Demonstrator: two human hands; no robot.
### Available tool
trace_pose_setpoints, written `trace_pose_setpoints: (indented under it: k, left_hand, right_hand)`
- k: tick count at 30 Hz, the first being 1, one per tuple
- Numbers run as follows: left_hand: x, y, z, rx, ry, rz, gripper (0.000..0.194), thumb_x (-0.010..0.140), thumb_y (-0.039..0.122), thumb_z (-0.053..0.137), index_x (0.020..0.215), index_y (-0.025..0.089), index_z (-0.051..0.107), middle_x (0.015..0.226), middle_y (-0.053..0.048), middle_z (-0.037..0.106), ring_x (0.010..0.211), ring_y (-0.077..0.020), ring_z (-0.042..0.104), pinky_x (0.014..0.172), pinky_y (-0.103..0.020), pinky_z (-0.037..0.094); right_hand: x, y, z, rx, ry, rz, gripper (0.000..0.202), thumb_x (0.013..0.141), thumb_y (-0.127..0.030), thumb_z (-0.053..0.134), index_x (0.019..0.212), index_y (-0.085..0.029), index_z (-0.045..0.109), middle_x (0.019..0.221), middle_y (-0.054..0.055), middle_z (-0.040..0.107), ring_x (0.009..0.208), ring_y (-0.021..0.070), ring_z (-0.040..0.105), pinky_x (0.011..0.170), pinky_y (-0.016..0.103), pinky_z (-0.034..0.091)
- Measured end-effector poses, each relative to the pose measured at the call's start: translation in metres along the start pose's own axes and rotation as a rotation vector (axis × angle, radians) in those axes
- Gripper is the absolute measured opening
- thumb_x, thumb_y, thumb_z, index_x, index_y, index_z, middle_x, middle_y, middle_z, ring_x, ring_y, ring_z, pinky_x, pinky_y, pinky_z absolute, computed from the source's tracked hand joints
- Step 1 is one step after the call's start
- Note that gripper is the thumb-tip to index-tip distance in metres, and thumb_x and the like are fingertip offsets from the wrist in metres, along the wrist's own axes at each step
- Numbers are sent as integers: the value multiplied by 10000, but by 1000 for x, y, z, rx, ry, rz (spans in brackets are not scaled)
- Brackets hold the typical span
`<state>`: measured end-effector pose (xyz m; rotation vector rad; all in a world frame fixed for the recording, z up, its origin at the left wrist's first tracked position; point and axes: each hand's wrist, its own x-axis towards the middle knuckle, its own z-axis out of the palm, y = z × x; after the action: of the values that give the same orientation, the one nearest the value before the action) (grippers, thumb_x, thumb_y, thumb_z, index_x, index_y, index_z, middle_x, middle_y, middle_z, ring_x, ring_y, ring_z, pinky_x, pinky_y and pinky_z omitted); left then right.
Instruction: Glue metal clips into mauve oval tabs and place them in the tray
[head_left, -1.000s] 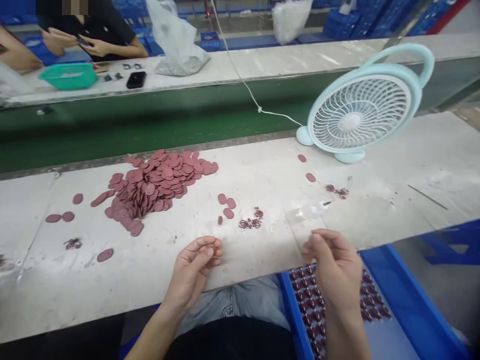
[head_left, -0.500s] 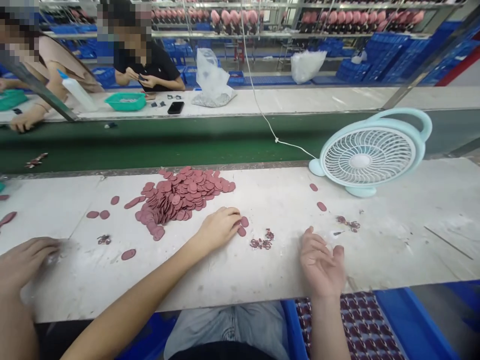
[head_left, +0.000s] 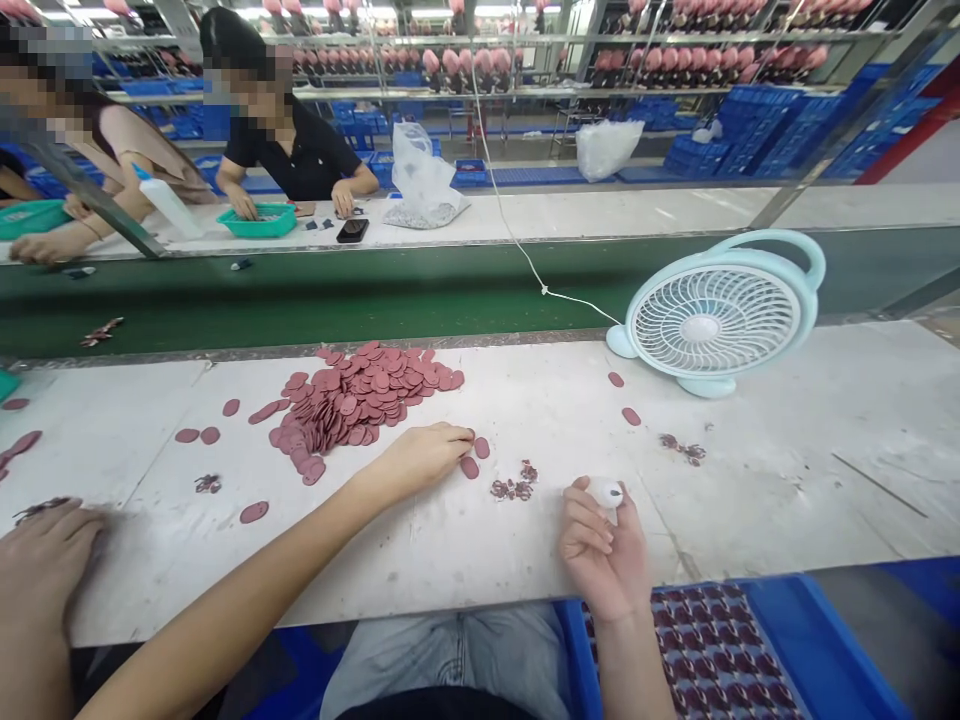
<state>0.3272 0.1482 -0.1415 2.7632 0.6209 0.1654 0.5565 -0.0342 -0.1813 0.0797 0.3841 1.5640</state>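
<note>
My left hand [head_left: 429, 458] rests on the white table with its fingertips together at two dark red oval pieces [head_left: 482, 447]; what its fingers pinch, if anything, is hidden. Palm up, my right hand [head_left: 606, 545] holds a small white object with a dark tip [head_left: 609, 493] between thumb and fingers. Between the hands lies a cluster of small dark red and white bits [head_left: 513, 488]. Behind my left hand is a large heap of dark red ovals [head_left: 360, 395].
A light blue fan [head_left: 712, 320] stands at the back right. Another person's hand [head_left: 49, 550] rests at the left edge. A blue crate [head_left: 817, 640] sits below the table's front edge. Two people work across the green channel [head_left: 375, 290].
My right hand has moved left, and the white object now shows in its fingers. My left hand has shifted slightly left. Across the channel, a person's hand has gone into the green basket.
</note>
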Motion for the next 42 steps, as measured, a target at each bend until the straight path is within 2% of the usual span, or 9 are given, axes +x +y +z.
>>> trace_pose_setpoints:
  k: [3,6,12,16,21,27,32,38,42]
  left_hand:
    - [0,-1,-3,-13,41,-14,242,920,103,500,990,218,701,1090,-26,758,1017,-217,681,866,-323,530]
    - [-11,4,-7,-50,114,-61,292,927,114,495,1138,236,656,1062,-19,753,982,-182,682,841,-292,537]
    - [-51,11,-3,-56,220,-161,315,976,191,462,1249,214,616,1256,-88,688,1148,-209,641,970,-357,527]
    - [-55,6,5,-33,131,-108,317,971,215,491,1241,231,657,1346,-82,661,1221,-239,619,1000,-387,531]
    - [-36,1,5,-17,11,-43,299,974,188,465,1107,232,729,1235,-51,726,1111,-222,674,935,-347,554]
    - [-31,3,-10,-45,-42,-56,229,933,231,534,1006,215,751,1102,-74,718,979,-211,684,827,-306,543]
    - [-39,6,-10,-138,-51,-94,248,950,238,514,1004,213,754,1192,-88,702,1028,-224,674,877,-336,534]
    - [-45,8,-4,-408,91,-176,197,889,228,576,942,229,765,1114,-83,733,1029,-241,661,926,-390,519]
    - [-64,30,3,-764,269,-256,305,900,305,558,1152,211,704,1108,-121,716,967,-233,683,684,-297,556]
  right_hand:
    - [-9,11,4,-68,23,-18,308,1042,-453,437,1123,-165,507,713,-79,450,499,64,496,420,154,440]
    - [-25,23,13,-238,77,-119,361,1030,-485,452,1112,-153,566,662,-85,460,443,44,461,386,133,407]
    - [-48,43,24,-629,253,-231,405,952,-558,562,1005,-168,657,587,-92,427,380,10,251,340,110,287]
    - [-46,51,17,-684,325,-246,400,923,-577,582,981,-189,661,585,-91,412,390,18,210,346,118,276]
    - [-43,58,11,-712,340,-214,412,919,-582,580,986,-184,664,595,-80,433,399,26,227,354,129,292]
    - [-49,59,10,-712,341,-227,400,923,-572,571,989,-187,659,601,-78,429,400,25,226,350,135,303]
    - [-49,59,9,-730,357,-216,376,923,-554,579,995,-193,655,608,-76,420,403,24,252,361,134,321]
    - [-49,64,11,-738,381,-213,391,887,-571,617,968,-194,682,593,-73,421,375,16,275,345,132,316]
    - [-57,67,17,-804,445,-264,414,851,-613,642,978,-222,693,566,-52,492,356,48,380,314,138,340]
